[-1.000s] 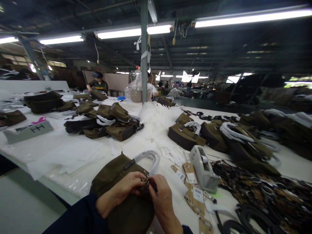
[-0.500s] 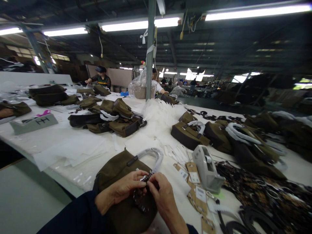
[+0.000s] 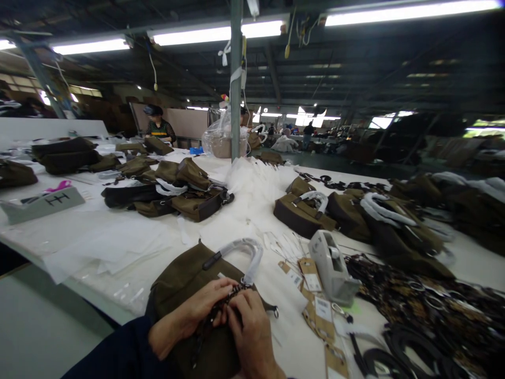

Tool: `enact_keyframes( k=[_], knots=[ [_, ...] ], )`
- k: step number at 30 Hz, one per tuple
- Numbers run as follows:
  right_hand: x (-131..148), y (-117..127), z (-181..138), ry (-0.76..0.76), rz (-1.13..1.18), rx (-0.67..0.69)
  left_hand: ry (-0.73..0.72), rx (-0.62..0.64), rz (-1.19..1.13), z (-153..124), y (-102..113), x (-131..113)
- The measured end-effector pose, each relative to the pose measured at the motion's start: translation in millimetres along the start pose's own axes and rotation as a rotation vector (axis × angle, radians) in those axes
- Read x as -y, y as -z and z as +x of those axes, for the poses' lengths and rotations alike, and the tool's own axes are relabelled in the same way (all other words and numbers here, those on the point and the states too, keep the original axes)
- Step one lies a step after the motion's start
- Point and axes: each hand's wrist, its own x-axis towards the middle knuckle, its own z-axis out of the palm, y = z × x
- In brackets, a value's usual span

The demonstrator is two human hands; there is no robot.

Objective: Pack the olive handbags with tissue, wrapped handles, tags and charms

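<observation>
An olive-green handbag (image 3: 179,273) lies in front of me, its white-wrapped handle (image 3: 252,250) arching up on the far side. A dark brown chain strap (image 3: 207,326) with shiny links runs from near the handle's base down over the bag's front. My left hand (image 3: 201,305) is closed, pinching the chain from the left. Close against it, my right hand (image 3: 250,323) has its fingers bent onto the same chain. The fingertips partly hide the links between them. A small metal ring (image 3: 275,312) shows at the bag's right corner.
Right of the bag are brown cardboard tags (image 3: 311,276), a grey tape dispenser (image 3: 333,268) and a heap of dark straps (image 3: 426,310). More olive bags (image 3: 303,210) lie beyond. White tissue sheets (image 3: 110,245) lie left; a metal post (image 3: 235,84) rises behind. A co-worker (image 3: 158,126) is across the table.
Both hands have shifted slightly along the chain, and my right hand has turned with its back more toward me. The chain's loose end now hangs farther left. The view has swung slightly right.
</observation>
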Motion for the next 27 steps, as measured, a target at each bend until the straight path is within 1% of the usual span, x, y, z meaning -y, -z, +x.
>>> enact_keyframes(
  k=[3, 9, 12, 14, 17, 19, 21, 22, 23, 25, 27],
  knots=[
    [-1, -1, -2, 0.027, -0.051, 0.018, -0.005, 0.034, 0.017, 3, 0, 1],
    [-6, -6, -5, 0.097, -0.230, 0.034, -0.035, 0.009, 0.044, 5, -3, 6],
    [-4, -9, -8, 0.113, -0.260, 0.032, -0.060, 0.016, 0.065, 5, -4, 9],
    [-1, -4, -7, 0.122, -0.239, 0.050, -0.091, 0.036, 0.071, 6, -3, 10],
    [-3, 20, 2, 0.087, -0.125, 0.109, -0.113, 0.046, 0.069, 8, 0, 13],
    [-17, 44, 15, -0.010, -0.102, 0.085, -0.098, 0.037, 0.065, 9, 2, 14],
    [-41, 69, 31, -0.173, -0.222, 0.059, -0.087, 0.028, 0.064, 9, 3, 15],
    [-55, 79, 38, -0.257, -0.331, 0.097, -0.087, 0.025, 0.071, 8, 3, 15],
    [-68, 87, 44, -0.308, -0.445, 0.147, -0.091, 0.023, 0.080, 8, 2, 15],
    [-89, 96, 53, -0.355, -0.572, 0.214, -0.104, 0.022, 0.097, 7, 1, 15],
    [-100, 96, 56, -0.352, -0.620, 0.254, -0.112, 0.016, 0.107, 7, 0, 14]
  ],
)
